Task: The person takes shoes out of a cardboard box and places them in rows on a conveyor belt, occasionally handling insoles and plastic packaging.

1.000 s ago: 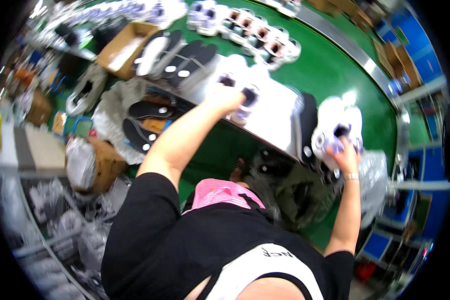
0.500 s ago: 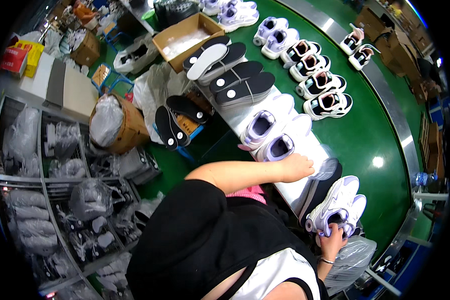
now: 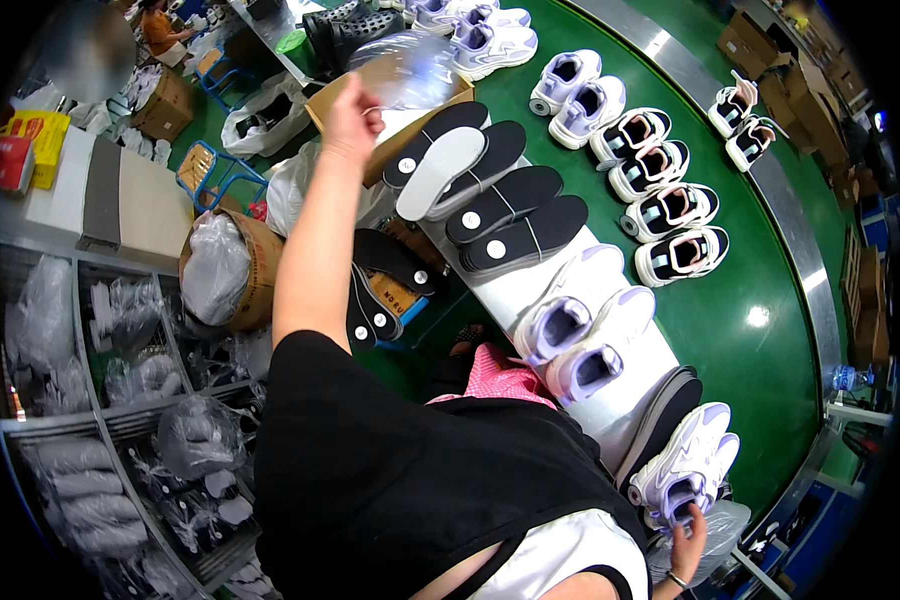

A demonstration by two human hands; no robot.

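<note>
At the far left my left hand [image 3: 350, 118] reaches up beside an open cardboard box [image 3: 390, 150]. Its fingers are curled, and a clear plastic piece [image 3: 410, 72], blurred by motion, extends from them over the box. Low on the right, my right hand [image 3: 686, 548] has its fingers at the heel collar of a white and lilac sneaker [image 3: 675, 470]; its mate lies against it. Dark insoles [image 3: 658, 422] lie beside that pair. Another white and lilac pair [image 3: 585, 330] stands on the white bench [image 3: 610, 420] between my hands.
Banded black insoles [image 3: 520, 235] and a loose pale insole [image 3: 440, 175] lie near the box. Across the green surface [image 3: 760, 370] stand rows of sneakers [image 3: 660, 190]. Shelves of plastic-wrapped goods [image 3: 110, 340] line the left, near a round carton [image 3: 255, 270].
My left hand has swung from the bench up to the cardboard box with the clear plastic piece. My right hand stays at the sneaker's heel, its fingers loosened a little. The view has shifted.
</note>
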